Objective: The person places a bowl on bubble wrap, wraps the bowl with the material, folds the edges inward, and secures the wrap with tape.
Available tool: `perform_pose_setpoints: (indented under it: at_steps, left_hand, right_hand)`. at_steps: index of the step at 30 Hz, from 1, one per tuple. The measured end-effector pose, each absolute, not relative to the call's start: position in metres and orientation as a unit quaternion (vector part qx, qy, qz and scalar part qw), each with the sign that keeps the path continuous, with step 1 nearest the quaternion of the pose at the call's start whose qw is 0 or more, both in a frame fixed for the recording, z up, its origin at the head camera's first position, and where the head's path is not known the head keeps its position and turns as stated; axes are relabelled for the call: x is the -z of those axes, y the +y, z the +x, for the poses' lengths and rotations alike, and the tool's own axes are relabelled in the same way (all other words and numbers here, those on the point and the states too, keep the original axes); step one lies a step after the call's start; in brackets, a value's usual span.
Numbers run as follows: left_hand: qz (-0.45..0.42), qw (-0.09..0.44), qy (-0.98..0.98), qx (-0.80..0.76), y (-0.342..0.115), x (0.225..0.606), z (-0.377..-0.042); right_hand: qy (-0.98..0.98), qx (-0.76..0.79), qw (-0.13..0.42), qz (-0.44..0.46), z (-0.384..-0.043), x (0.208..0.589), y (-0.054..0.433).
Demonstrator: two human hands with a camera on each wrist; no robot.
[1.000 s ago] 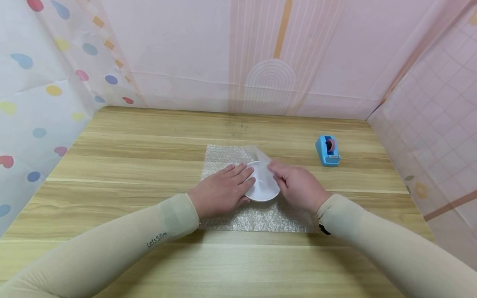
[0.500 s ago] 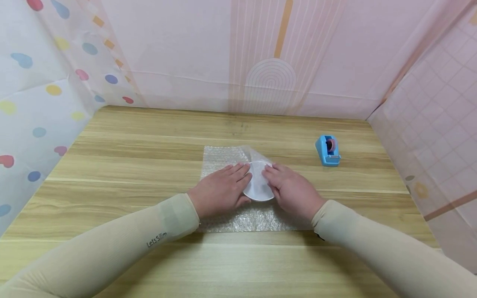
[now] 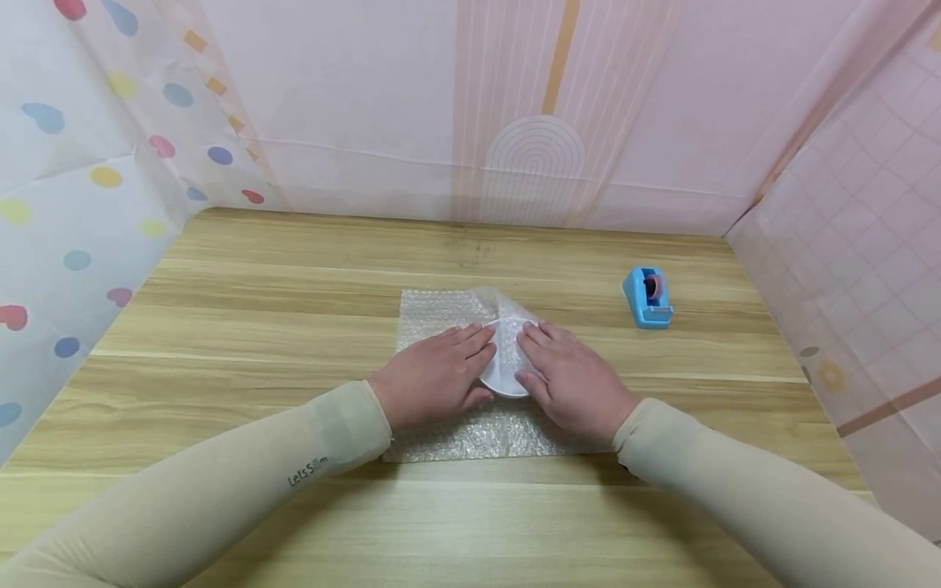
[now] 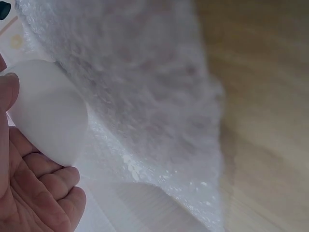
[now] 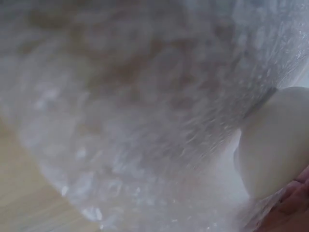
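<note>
A small white bowl (image 3: 500, 374) sits on a sheet of bubble wrap (image 3: 478, 441) in the middle of the table. Part of the sheet is folded from the right over the bowl's mouth. My left hand (image 3: 434, 380) holds the bowl's left side, fingers over the rim and thumb low at the near side. In the left wrist view its fingers (image 4: 63, 181) curl at the bowl's smooth outer wall (image 4: 48, 113). Straight fingers of my right hand (image 3: 577, 380) press the folded wrap onto the bowl from the right. The right wrist view is mostly filled by blurred wrap (image 5: 120, 106).
A blue tape dispenser (image 3: 647, 300) with a pinkish roll stands at the back right of the wooden table (image 3: 294, 269). Patterned cloth walls (image 3: 353, 98) rise behind the table and along both sides.
My right hand has gone from gripping the wrap's raised edge to lying with spread fingers on the wrap, now folded over the bowl. The left hand has stayed nearly still.
</note>
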State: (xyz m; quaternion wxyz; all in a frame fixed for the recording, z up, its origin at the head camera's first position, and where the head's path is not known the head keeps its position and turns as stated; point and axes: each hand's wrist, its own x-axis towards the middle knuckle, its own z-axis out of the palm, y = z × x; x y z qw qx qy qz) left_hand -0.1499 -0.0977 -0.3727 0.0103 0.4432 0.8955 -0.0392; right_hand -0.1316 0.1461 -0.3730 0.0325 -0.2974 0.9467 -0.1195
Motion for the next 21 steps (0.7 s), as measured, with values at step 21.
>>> perform_pose_setpoints:
  at_steps: [21]
  left_hand:
    - [0.444,0.042,0.895,0.02,-0.105,0.368,-0.154]
  right_hand:
    - [0.915,0.052,0.035,-0.4,-0.132,0.376,0.168]
